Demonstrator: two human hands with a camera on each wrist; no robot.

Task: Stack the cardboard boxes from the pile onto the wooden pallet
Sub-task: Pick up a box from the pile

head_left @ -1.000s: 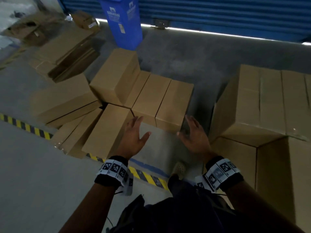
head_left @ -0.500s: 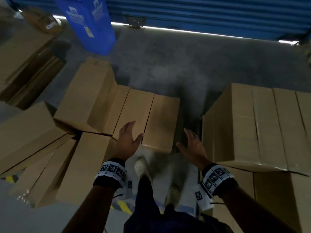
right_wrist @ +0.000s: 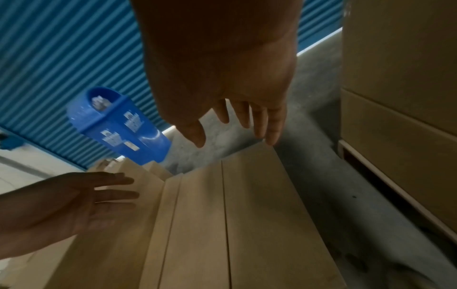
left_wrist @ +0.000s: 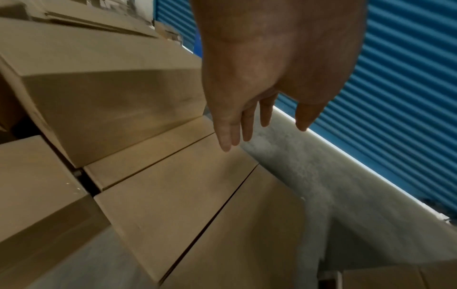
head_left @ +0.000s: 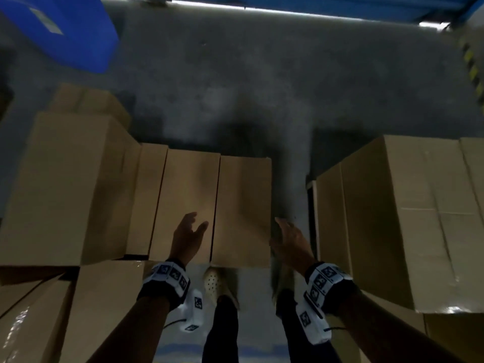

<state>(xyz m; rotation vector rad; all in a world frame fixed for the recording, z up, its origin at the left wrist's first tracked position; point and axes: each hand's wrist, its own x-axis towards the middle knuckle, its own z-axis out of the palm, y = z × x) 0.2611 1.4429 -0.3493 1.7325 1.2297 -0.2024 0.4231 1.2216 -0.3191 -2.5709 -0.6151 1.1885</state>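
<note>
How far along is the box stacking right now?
Done: boxes already stacked at right. In hand: nothing; the left hand and right hand are open on either side of the nearest box. Left: that box and the others in the pile.

Both forearms bare, no sleeves. Left wrist band (head_left: 167,280): black cuff wrapped with a white strip of square black-and-white fiducial tags. White camera pod (head_left: 193,314) hangs below it, tagged too, thin dark cable trailing. Right wrist band (head_left: 326,282): same build, white pod (head_left: 313,323) with tags and cable. Dark trousers (head_left: 222,334). Pale perforated clog-type shoe (head_left: 214,284); the other foot too dark to resolve.
</note>
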